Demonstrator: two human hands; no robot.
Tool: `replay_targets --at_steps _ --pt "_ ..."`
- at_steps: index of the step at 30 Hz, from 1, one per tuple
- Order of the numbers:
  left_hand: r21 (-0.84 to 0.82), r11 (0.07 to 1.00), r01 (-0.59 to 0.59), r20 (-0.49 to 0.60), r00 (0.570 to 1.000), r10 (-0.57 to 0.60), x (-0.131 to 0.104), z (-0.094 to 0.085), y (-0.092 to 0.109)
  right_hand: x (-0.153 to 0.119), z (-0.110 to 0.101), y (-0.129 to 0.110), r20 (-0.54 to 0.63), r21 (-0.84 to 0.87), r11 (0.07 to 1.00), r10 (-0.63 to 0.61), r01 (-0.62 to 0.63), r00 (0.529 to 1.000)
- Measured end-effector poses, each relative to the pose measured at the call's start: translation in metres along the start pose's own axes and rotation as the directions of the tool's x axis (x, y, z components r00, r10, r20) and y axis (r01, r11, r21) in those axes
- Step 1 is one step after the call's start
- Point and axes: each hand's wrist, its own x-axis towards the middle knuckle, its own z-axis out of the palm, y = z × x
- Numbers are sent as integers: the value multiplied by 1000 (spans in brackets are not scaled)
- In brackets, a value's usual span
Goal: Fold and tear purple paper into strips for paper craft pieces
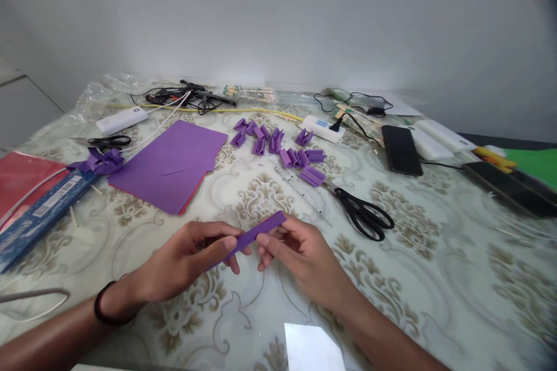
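A narrow purple paper strip (253, 234) is held between both hands above the patterned tablecloth, slanting up to the right. My left hand (195, 252) pinches its lower left part between thumb and fingers. Near the upper right end, my right hand (300, 249) grips it with the thumb on top. Beyond the hands lie several small folded purple paper pieces (275, 140) in a loose group. Black-handled scissors (365, 211) rest to the right, beside a clear ruler (302, 194). Purple paper sheets (174, 156) lie at the left, over something red.
At the back are a white power strip (322, 127), tangled black cables (187, 95) and a white power bank (122, 120). Phones (401, 151) lie to the right. At left are a second pair of scissors (111, 142), crumpled purple paper (98, 162) and a blue package (47, 214).
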Motion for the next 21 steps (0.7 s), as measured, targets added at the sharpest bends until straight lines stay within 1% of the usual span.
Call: replay_targets --at_steps 3,5,7,10,15,18,21 --pt "-63 998 23 -22 999 -25 0 0 -6 -1 0 0 20 48 999 11 -12 1000" --pt "-48 999 24 -41 999 -26 0 2 -9 -2 3 1 28 96 995 29 -31 999" --pt "-20 1000 16 -48 999 -17 1 3 -10 -3 5 2 46 109 993 41 -46 998" --pt "-40 999 24 -31 999 -25 1 4 -11 -3 5 4 56 74 996 41 -45 998" --pt "-146 985 96 0 995 -97 -1 2 -12 -4 2 4 46 32 999 32 -34 998" --pt "-140 988 62 -23 998 -66 -1 1 -12 -5 0 1 48 -8 1000 26 -25 999" --pt "-176 984 20 -24 999 -25 1 1 -12 -6 0 -3 44 -36 997 67 -66 997"
